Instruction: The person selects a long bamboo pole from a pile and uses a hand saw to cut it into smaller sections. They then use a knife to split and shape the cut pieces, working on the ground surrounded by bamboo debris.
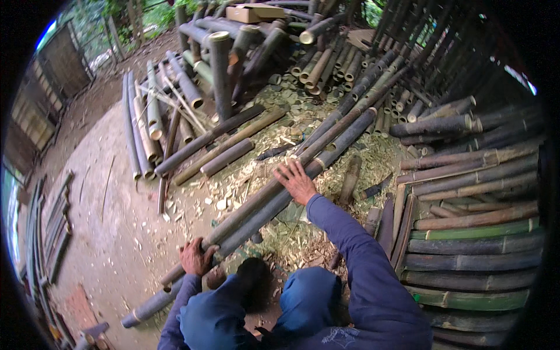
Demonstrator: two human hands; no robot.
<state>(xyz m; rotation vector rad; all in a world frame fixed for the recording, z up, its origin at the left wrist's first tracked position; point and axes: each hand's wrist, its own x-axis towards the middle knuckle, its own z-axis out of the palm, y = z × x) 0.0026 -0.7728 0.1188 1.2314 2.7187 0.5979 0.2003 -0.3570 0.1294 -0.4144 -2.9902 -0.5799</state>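
left hand (pixel 195 258) gripped bamboo pole (pixel 274 192) (long, dark, greyish-green) | right hand (pixel 296 182) lay flat, fingers spread, on it | wood chips (pixel 233 192) underneath

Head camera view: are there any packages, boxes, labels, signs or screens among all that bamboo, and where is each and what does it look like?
Cardboard box: lies at the top of the picture on the far pile of bamboo poles; flat, rectangular, plain tan-brown, with a flap partly open.
No labels, signs or screens show anywhere else; the rest is poles, chips and dirt floor.
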